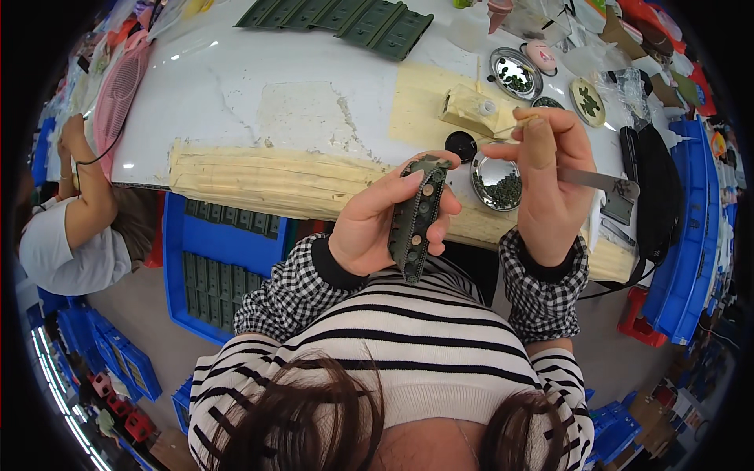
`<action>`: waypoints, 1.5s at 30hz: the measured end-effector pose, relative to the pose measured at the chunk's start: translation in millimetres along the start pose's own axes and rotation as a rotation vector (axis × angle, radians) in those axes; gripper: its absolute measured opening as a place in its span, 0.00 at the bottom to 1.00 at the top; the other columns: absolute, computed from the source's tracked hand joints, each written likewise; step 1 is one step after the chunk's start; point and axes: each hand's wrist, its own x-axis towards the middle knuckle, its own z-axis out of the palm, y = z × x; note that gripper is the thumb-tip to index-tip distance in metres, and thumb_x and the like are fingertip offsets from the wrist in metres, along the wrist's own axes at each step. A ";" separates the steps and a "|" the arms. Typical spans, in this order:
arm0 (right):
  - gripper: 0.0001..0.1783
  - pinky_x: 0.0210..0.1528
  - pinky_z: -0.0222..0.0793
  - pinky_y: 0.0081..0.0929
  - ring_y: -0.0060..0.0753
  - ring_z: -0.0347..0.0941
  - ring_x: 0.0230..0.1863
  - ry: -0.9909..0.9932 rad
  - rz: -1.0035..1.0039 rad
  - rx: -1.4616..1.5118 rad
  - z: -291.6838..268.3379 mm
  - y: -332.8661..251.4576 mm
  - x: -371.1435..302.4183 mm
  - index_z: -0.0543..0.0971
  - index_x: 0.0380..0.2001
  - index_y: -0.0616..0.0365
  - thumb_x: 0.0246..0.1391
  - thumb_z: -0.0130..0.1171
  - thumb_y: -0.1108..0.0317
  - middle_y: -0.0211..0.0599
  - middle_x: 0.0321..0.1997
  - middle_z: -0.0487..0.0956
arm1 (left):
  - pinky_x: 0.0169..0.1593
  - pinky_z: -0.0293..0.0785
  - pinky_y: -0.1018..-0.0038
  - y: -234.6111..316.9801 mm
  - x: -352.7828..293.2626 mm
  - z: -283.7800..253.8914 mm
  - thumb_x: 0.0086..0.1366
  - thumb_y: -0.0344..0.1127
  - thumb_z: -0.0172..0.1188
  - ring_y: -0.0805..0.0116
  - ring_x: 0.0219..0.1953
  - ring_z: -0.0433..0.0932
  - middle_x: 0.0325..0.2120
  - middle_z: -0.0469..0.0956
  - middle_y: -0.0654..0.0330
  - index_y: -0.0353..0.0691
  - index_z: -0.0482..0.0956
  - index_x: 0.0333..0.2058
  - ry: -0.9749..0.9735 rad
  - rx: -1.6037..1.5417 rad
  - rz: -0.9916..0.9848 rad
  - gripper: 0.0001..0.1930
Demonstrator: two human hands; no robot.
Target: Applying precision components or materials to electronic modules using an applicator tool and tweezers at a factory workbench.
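Note:
My left hand [369, 212] is closed around a dark green model tank part [419, 216] with a row of round wheels and track along its side. It is held upright above the table's front edge. My right hand [550, 180] is raised to the right of it, with thumb and forefinger pinching a thin, pale stick [525, 122]. A flat metal tool [601, 180] also sticks out from behind that hand's palm; its kind is unclear. Below and between the hands is a round metal dish [496, 187] of small green parts. A shallow black cup [461, 145] lies beside it.
A tape-covered block [469, 108] holds a small white bottle. More dishes of green parts include a metal dish [516, 72] and a pale dish [587, 102]. Green ribbed panels [345, 25] lie at the back. Blue crate [179, 259] stands below; another person [78, 228] sits left.

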 end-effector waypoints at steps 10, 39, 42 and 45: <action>0.05 0.25 0.63 0.18 0.20 0.69 0.23 0.058 -0.455 -0.886 -20.7 36.2 26.8 0.81 0.33 0.62 0.50 0.63 0.77 0.33 0.29 0.74 | 0.56 0.71 0.67 18.8 -5.4 31.3 0.75 0.43 0.36 0.66 0.49 0.74 0.54 0.70 0.48 0.40 0.48 0.68 0.176 0.856 0.167 0.27; 0.07 0.39 0.74 0.18 0.21 0.76 0.37 -0.144 -0.058 -0.080 2.6 7.2 -10.4 0.74 0.39 0.67 0.62 0.53 0.73 0.36 0.38 0.76 | 0.49 0.66 0.78 14.7 -6.1 27.4 0.67 0.33 0.54 0.74 0.46 0.70 0.51 0.72 0.59 0.37 0.67 0.60 0.170 1.535 0.264 0.23; 0.08 0.40 0.74 0.18 0.20 0.76 0.36 -0.011 -0.114 -0.148 -5.8 7.0 4.3 0.73 0.40 0.68 0.63 0.52 0.72 0.35 0.38 0.76 | 0.52 0.67 0.77 15.3 -7.0 24.0 0.70 0.37 0.51 0.72 0.49 0.72 0.54 0.70 0.54 0.34 0.63 0.61 0.151 1.307 0.223 0.25; 0.06 0.28 0.64 0.17 0.17 0.68 0.26 0.074 -0.343 -0.647 -18.3 13.8 20.8 0.76 0.38 0.66 0.59 0.56 0.76 0.32 0.32 0.74 | 0.56 0.68 0.70 15.2 -4.2 15.1 0.72 0.48 0.44 0.65 0.50 0.74 0.57 0.67 0.45 0.29 0.56 0.63 0.090 1.010 0.189 0.31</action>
